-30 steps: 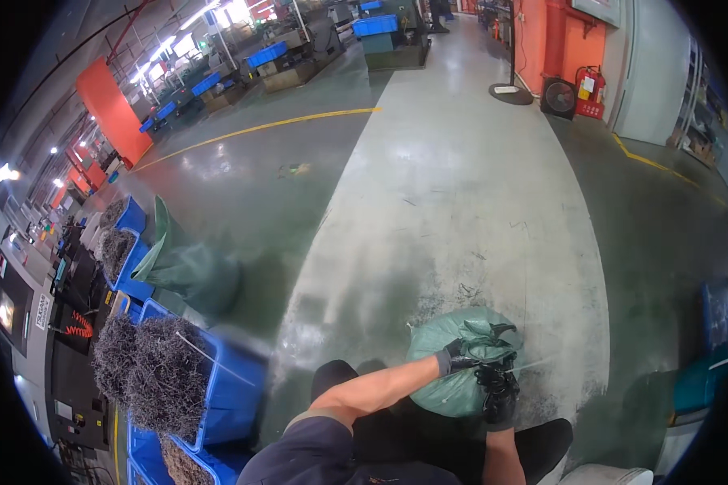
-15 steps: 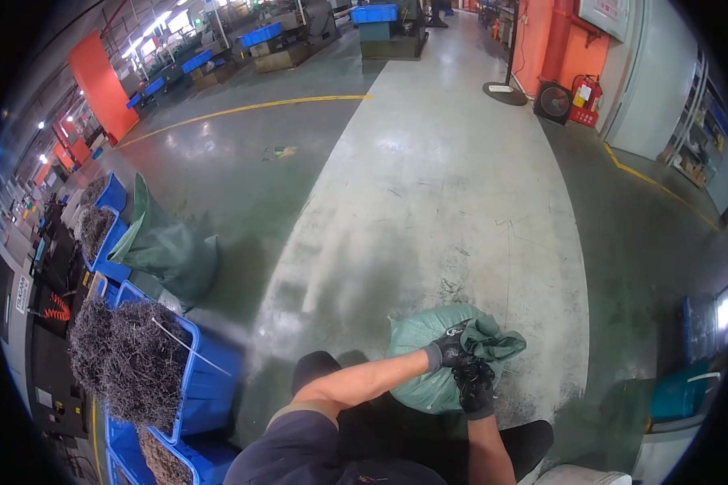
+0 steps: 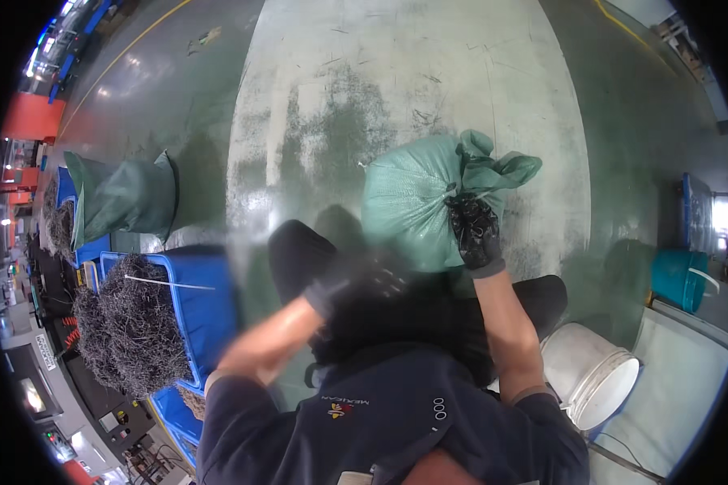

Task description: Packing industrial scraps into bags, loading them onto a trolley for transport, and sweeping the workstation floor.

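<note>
green sack [image 3: 408, 198], right hand [image 3: 473, 230] at its gathered neck.
sack sits full on the worn pale floor strip [image 3: 429, 36], in front of the lap [image 3: 404, 319], loose mouth flopped rightward. right hand, black-gloved, pinches the bunched neck, fingers curled in. left hand [image 3: 368, 279], dark-gloved, over the lap, apart from the sack; blurred, cannot tell if spread or pressed together. leftward: blue bin [image 3: 210, 315] heaped with dark shavings [image 3: 130, 331], thin white rod [image 3: 170, 283] across; second sack [image 3: 134, 198] beyond.

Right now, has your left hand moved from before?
Yes: the left hand moved leftward, from the green sack's bunched top toward the large blue bin.
</note>
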### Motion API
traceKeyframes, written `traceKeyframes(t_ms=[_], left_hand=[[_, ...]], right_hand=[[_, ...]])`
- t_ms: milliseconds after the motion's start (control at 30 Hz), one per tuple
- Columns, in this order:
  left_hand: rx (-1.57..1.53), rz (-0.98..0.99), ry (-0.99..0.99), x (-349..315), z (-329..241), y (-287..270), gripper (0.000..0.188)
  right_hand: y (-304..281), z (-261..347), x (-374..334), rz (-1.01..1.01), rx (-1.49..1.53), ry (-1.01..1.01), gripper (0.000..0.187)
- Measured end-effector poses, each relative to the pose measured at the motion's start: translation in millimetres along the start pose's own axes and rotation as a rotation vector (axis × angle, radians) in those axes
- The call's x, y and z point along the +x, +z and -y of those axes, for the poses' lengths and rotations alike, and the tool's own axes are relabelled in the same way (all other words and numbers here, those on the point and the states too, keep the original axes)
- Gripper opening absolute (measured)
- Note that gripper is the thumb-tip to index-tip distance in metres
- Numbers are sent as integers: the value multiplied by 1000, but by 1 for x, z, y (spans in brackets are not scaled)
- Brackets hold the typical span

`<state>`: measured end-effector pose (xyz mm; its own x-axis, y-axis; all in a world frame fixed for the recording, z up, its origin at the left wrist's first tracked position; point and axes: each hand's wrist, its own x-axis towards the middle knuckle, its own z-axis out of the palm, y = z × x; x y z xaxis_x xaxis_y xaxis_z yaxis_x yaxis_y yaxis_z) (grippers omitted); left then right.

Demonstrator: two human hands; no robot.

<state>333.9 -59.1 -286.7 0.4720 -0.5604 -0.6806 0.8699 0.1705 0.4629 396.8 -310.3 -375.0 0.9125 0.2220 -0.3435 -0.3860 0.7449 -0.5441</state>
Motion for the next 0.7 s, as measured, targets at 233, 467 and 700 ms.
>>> traceKeyframes(t_ms=[233, 467, 700], left_hand=[[-464, -43, -230, 67, 43, 55, 65], [-796, -167, 143, 88, 75, 69, 37], [-630, -139, 381, 85, 53, 20, 36]], right_hand=[[-1, 2, -14, 107, 78, 4, 18], [3, 7, -13, 96, 13, 26, 16], [-10, 11, -8, 204, 129, 120, 17]])
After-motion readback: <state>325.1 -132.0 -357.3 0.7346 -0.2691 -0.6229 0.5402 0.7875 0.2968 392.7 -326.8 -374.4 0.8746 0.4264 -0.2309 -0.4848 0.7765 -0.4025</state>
